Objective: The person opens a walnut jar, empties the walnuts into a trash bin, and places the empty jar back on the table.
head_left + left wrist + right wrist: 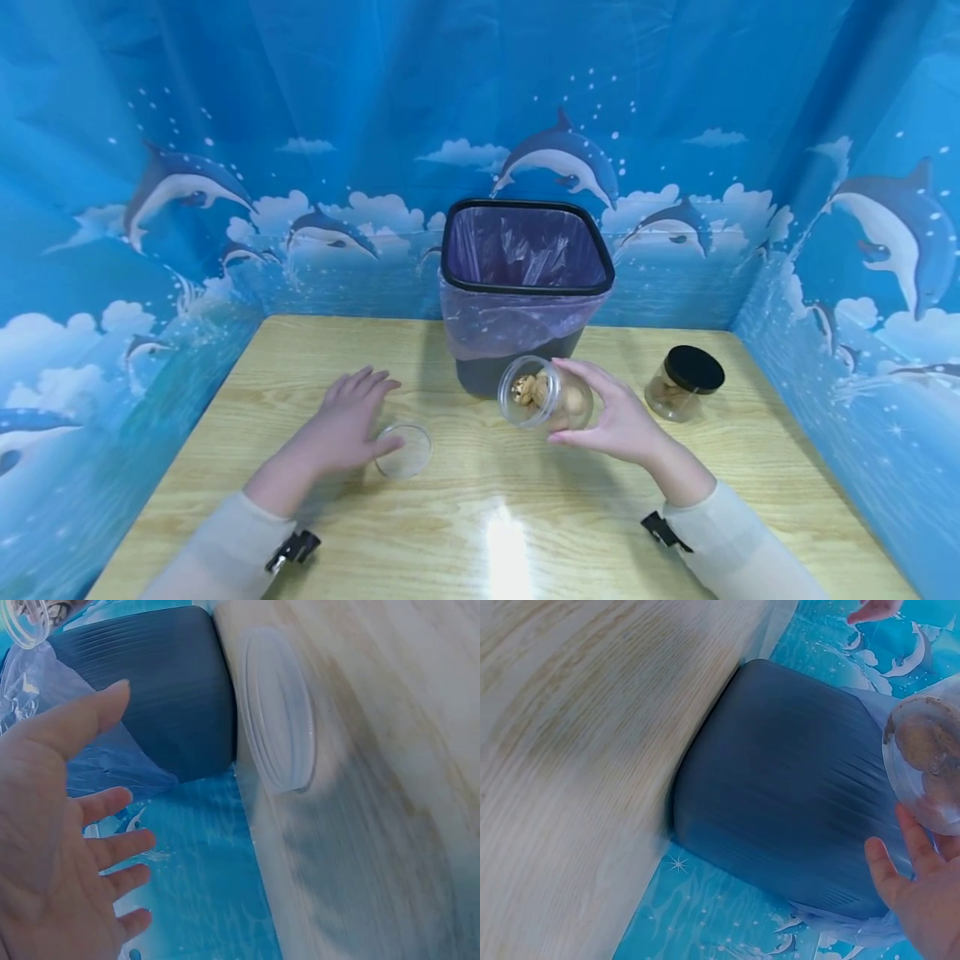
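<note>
My right hand (pixel 611 417) grips a clear jar (pixel 536 392) from its right side. The jar is tilted with its open mouth toward the left, and walnuts (pixel 531 388) lie inside. From the right wrist view, the jar's base (pixel 930 761) faces the camera, with brown pieces behind the plastic. My left hand (pixel 341 421) hovers with spread fingers over the table and holds nothing. Below its thumb, a clear round lid (pixel 405 450) lies flat on the wood; the left wrist view shows this lid (pixel 277 709) apart from the palm.
A dark bin (pixel 517 350) with a purple liner (pixel 491 312) stands at the table's back, just behind the held jar. To the right sits a second jar (pixel 675 392) with a black lid (pixel 695 369). Blue dolphin-print curtains (pixel 360 150) enclose the wooden table (pixel 450 533).
</note>
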The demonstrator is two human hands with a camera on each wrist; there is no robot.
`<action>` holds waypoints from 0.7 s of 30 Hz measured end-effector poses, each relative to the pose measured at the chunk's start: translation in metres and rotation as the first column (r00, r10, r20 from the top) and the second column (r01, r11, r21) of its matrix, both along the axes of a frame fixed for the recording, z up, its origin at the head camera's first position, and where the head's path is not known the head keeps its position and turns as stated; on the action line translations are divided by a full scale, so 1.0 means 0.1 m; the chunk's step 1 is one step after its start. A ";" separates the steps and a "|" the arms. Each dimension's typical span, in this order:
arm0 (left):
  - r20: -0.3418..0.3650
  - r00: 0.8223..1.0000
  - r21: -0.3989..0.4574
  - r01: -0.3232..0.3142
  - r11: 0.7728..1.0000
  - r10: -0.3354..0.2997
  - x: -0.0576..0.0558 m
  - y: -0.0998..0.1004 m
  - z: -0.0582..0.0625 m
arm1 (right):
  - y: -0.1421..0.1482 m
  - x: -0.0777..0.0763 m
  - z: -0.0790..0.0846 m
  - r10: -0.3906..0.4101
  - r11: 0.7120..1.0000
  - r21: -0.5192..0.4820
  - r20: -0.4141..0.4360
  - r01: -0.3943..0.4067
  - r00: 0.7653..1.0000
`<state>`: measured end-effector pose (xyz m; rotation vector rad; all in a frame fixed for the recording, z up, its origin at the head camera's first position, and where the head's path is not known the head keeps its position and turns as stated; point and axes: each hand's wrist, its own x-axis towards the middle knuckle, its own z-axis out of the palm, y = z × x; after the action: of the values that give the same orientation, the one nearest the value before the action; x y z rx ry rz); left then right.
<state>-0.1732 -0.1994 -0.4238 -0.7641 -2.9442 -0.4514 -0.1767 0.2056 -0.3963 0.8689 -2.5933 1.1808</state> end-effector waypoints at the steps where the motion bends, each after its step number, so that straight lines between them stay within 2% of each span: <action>1: -0.010 1.000 0.009 0.002 1.000 -0.002 -0.01 0.00 0.02 | 0.01 0.00 0.00 0.000 1.000 0.000 0.000 0.000 1.000; 6: -0.070 0.997 0.048 0.015 0.999 -0.012 -0.05 0.04 0.08 | 0.03 0.00 -0.01 -0.003 1.000 -0.002 0.000 0.003 1.000; 9: -0.130 0.991 0.057 0.024 0.998 -0.017 -0.07 0.06 0.14 | 0.04 -0.01 -0.02 -0.005 1.000 -0.002 -0.005 0.005 1.000; 15: -0.270 0.962 0.098 0.067 0.993 -0.039 -0.11 0.14 0.28 | 0.04 0.00 -0.01 -0.007 1.000 -0.009 -0.017 0.006 1.000; 21: -0.331 0.943 0.115 0.074 0.991 -0.032 -0.13 0.18 0.35 | 0.03 0.00 -0.01 -0.003 1.000 -0.016 -0.027 0.003 1.000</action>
<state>-0.1857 -0.1810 -0.3886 -0.8154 -2.5664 -0.4578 -0.1770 0.2090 -0.3969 0.8715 -2.5592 1.1798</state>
